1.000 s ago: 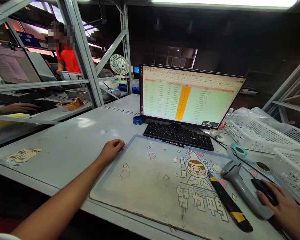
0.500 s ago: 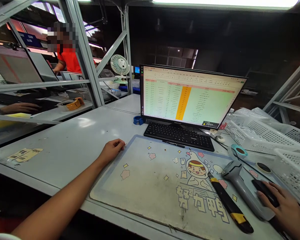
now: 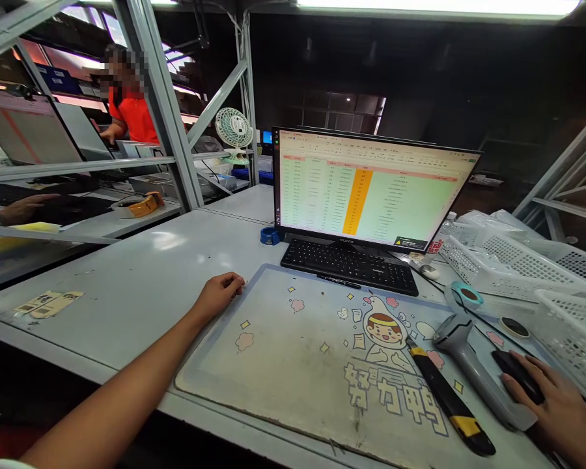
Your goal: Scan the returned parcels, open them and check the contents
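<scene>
My right hand (image 3: 549, 404) rests around a black computer mouse (image 3: 517, 376) at the lower right. Beside it lie a grey barcode scanner (image 3: 473, 368) and a black and yellow utility knife (image 3: 446, 397), both on a printed desk mat (image 3: 293, 365). At the mat's upper left edge, my left hand (image 3: 221, 291) lies on the white table with its fingers curled in; whether anything is inside them does not show. Beyond the mat stand a black keyboard (image 3: 349, 264) with a pen (image 3: 338, 281) before it, and a monitor (image 3: 371, 189) showing a spreadsheet.
White perforated baskets (image 3: 502, 264) and rolls of tape (image 3: 467, 295) sit on the right. A blue tape roll (image 3: 269, 236) is left of the keyboard. Metal shelving (image 3: 161, 104) rises at left, with a person in red (image 3: 134, 117) and another person's hand (image 3: 27, 207) behind it.
My hands and the things on the mat stay in place. Behind the shelving, the person in red has shifted slightly, and the other person's hand has changed its pose.
</scene>
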`<state>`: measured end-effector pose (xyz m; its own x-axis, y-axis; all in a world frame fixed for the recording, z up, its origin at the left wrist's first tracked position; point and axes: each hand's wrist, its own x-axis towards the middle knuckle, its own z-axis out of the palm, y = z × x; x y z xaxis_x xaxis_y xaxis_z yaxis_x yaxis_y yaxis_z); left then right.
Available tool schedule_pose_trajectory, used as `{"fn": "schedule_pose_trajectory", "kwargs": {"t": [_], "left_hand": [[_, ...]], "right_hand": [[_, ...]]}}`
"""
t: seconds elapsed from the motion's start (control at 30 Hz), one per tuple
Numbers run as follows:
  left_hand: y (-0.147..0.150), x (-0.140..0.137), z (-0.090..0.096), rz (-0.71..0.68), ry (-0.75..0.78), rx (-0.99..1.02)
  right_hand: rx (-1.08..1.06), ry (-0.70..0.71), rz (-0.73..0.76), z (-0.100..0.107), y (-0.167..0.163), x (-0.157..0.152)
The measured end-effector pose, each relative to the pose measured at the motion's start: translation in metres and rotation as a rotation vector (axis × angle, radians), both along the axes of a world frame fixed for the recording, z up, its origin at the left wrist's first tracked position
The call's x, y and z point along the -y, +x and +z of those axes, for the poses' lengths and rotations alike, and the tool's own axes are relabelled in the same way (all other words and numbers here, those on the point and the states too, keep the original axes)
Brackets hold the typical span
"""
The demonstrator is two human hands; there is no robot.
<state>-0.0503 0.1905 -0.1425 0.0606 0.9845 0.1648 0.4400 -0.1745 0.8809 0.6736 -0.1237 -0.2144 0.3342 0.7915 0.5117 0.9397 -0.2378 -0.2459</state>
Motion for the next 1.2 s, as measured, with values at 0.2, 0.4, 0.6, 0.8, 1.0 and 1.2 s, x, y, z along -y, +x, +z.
{"fn": "schedule_pose_trajectory", "kwargs": {"t": [0.2,0.4,0.6,0.8,1.0,1.2], "left_hand": [[0.002,0.001,0.002,0.009,-0.004,0.014],[0.005,0.005,0.009,0.030,-0.023,-0.005],[0.004,0.006,0.009,0.021,-0.015,-0.008],[0.001,0.002,0.006,0.020,-0.009,-0.041],[0.001,0.000,0.006,0.019,-0.001,-0.085],[-0.002,-0.004,0.004,0.021,0.003,-0.121]], "right_hand": [[-0.081,-0.018,-0.024,0.003,0.002,-0.002],[-0.108,-0.058,-0.015,0.007,0.002,-0.002],[-0.095,-0.085,-0.054,0.010,-0.004,-0.001],[-0.070,-0.101,-0.073,0.016,-0.010,-0.002],[-0.018,-0.085,-0.077,0.020,-0.026,-0.001],[0.002,-0.076,-0.062,0.024,-0.030,-0.001]]}}
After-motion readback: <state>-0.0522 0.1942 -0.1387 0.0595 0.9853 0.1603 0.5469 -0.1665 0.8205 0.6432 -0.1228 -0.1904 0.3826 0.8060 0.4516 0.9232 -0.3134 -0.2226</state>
